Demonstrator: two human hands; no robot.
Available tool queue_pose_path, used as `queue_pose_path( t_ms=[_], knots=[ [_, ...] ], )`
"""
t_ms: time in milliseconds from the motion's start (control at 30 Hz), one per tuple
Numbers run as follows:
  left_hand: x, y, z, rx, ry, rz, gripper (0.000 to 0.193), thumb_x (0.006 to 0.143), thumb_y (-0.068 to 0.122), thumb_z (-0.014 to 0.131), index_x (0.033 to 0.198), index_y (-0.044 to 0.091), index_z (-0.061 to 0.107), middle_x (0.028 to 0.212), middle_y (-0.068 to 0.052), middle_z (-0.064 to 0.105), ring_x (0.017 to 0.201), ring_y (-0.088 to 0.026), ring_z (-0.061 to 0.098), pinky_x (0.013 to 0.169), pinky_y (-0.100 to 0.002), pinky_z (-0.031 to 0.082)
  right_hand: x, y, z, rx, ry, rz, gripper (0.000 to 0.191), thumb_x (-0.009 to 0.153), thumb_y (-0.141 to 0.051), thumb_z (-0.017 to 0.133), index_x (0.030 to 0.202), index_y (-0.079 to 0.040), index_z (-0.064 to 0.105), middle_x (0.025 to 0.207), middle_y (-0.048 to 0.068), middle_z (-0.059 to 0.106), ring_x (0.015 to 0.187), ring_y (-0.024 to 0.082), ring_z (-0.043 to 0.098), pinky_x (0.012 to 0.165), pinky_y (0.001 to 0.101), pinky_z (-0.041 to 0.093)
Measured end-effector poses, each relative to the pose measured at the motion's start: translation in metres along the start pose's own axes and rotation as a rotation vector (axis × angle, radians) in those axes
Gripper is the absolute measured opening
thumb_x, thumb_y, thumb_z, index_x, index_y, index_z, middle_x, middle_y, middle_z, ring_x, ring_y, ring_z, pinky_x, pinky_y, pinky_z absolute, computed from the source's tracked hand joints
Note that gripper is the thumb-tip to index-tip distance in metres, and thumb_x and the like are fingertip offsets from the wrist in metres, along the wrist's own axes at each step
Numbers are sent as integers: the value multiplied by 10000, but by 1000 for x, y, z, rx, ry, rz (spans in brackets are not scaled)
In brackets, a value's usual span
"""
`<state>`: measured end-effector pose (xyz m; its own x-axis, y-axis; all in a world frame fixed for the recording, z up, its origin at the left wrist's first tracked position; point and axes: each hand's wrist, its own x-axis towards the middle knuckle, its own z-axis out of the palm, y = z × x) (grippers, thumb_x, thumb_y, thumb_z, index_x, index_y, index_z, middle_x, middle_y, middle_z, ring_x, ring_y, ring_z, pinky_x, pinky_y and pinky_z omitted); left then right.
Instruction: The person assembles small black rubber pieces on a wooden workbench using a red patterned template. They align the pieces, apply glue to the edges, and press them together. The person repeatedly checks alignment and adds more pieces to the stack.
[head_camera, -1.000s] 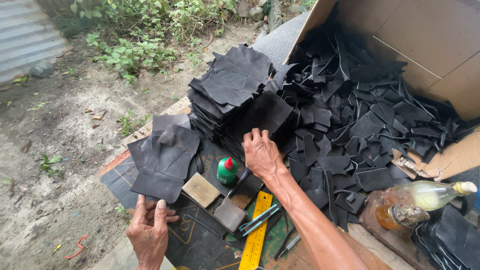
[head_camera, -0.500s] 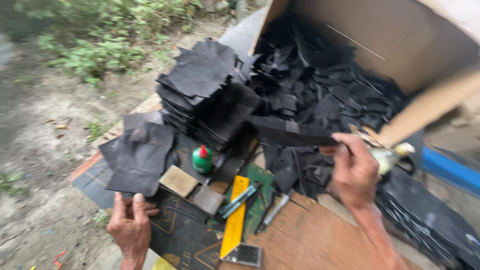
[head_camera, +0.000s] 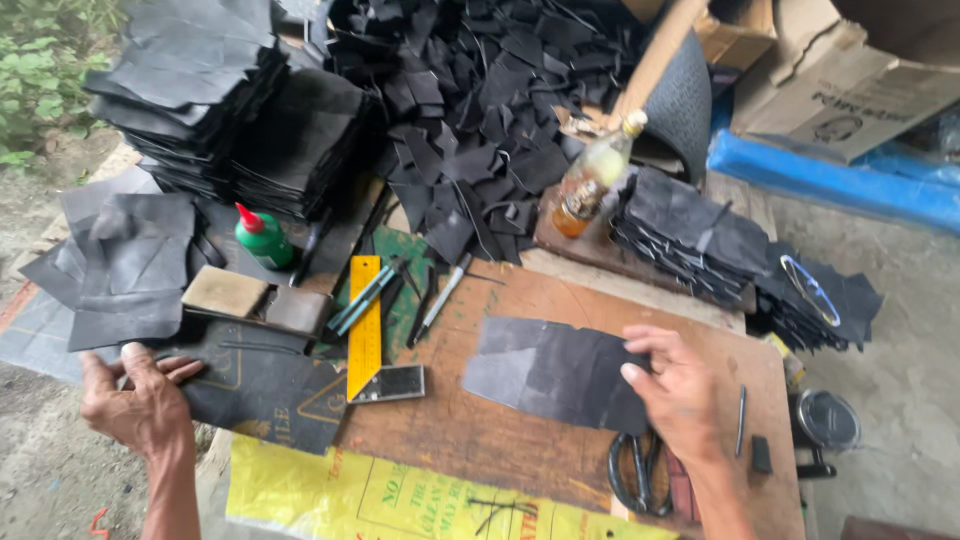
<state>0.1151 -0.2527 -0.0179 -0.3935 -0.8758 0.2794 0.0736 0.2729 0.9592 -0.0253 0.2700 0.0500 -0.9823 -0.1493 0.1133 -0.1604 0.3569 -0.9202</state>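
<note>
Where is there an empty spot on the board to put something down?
Bare wooden board shows between the yellow ruler and the black sheet under the right hand, and below that sheet toward the scissors. The top is crowded with black scraps and stacks.

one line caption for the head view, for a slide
Right hand lays a black sheet on the wooden board; left hand rests nearby.
</note>
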Motion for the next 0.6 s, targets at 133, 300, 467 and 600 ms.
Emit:
queue_pose_path(
  t_ms=[133,300,467,600],
  knots=[
    [-56,28,9,624,111,461,293,1023,-31,650,1254,-194,569,957,-237,572,691,-252,594,516,-269,464,-31,35,6,-371,148,-129,432,802,53,706,1226,-16,660,1372,180,576,973,219,663,782,301,570],
    [-181,56,65,213,-512,230,443,871,68,723,1308,27,666,1027,-105,747,819,-130,685,693,-268,561,-53,80,21,-281,100,216,523,831,-9,717,1336,-50,586,1195,141,698,971,223,716,799,325,592],
    [-234,60,122,122,-840,-308,728,894,47,626,1544,31,299,1463,-135,552,725,-144,726,596,-314,627,-52,115,25,-191,71,244,570,876,-2,645,1423,-54,494,1236,149,686,1015,209,699,861,330,570],
    [-235,57,135,61,-745,-305,664,910,30,579,1533,26,348,1417,-124,627,671,-126,702,506,-282,613,-43,134,22,269,141,292,560,872,63,578,1425,10,510,1212,157,690,1069,210,663,930,331,543]
  ],
)
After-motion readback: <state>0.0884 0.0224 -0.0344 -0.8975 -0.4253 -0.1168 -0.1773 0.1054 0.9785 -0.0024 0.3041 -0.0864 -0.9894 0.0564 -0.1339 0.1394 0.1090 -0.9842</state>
